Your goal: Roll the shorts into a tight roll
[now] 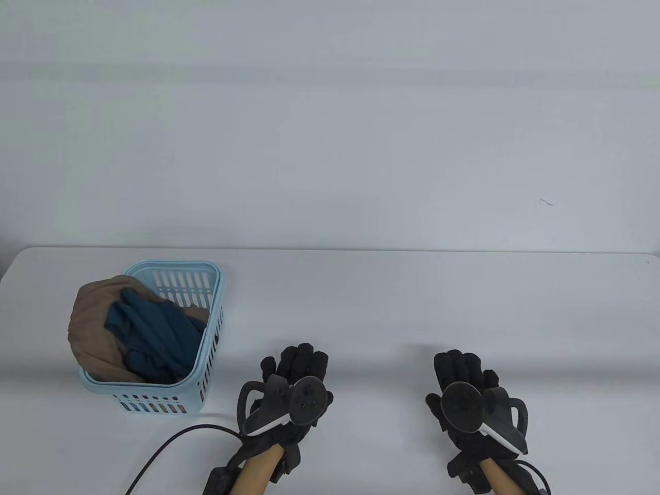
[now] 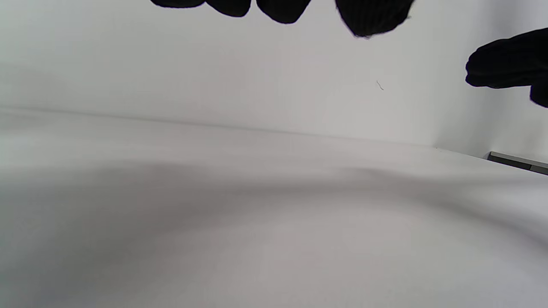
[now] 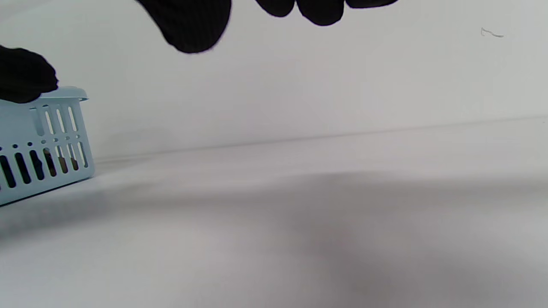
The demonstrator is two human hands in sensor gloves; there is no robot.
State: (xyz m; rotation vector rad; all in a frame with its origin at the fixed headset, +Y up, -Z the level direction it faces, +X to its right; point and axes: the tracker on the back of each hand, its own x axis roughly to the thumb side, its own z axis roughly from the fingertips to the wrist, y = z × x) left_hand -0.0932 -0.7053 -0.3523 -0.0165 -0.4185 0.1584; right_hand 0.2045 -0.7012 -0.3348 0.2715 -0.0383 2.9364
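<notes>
Both gloved hands, left hand (image 1: pixel 289 392), right hand (image 1: pixel 472 399), fingers relaxed, holding nothing, white table (image 1: pixel 392 304), pale wall (image 1: pixel 330 129)

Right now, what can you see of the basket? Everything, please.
The basket is pale blue, plastic by the look of it, with rounded corners and slotted walls. It stands upright on the white table, at its left side, ahead and left of the left hand. Neither hand touches it. It is stuffed with crumpled tan fabric, which spills over the left rim, and dark teal fabric lying on that. The right wrist view shows one corner.
</notes>
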